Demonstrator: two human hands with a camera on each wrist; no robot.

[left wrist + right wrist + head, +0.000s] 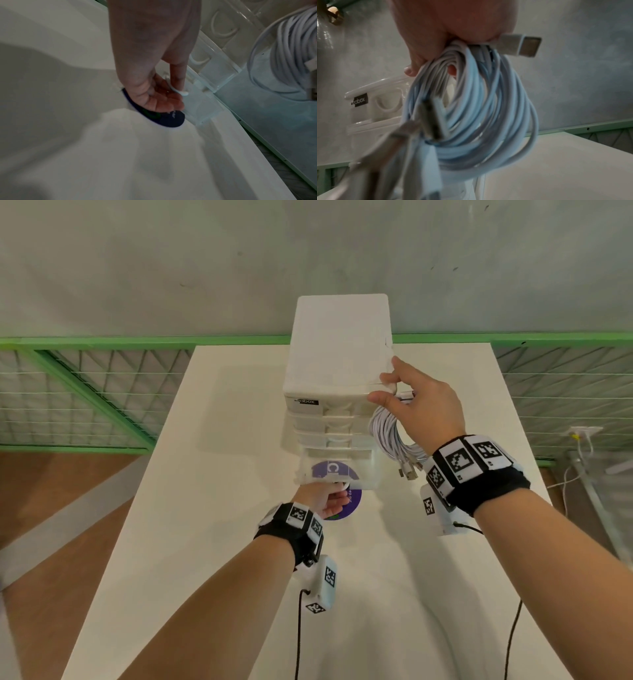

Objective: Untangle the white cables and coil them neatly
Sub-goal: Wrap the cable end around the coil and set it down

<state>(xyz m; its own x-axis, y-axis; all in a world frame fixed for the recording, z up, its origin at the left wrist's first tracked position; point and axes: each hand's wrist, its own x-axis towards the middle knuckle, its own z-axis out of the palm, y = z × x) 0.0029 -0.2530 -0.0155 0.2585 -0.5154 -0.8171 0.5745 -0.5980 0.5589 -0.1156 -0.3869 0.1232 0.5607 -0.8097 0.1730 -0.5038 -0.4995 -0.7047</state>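
Note:
A coiled bundle of white cables (390, 436) (476, 121) (291, 56) hangs from my right hand (416, 398) (447, 33), whose fingers curl round its top. Metal USB plugs (409, 472) (520, 46) stick out of the coil. This hand hovers at the right front corner of a white drawer unit (339, 344). My left hand (323, 501) (159, 86) pinches the curved handle (178, 90) of the lowest clear drawer (339, 470), which stands pulled out towards me. A purple round sticker (352, 499) (171, 119) lies on the table under the drawer.
The drawer unit stands at the far middle of a white table (222, 508). Green wire-mesh railing (85, 392) runs behind the table against a grey wall. Thin black wires (298, 638) trail from both wrist cameras across the near tabletop.

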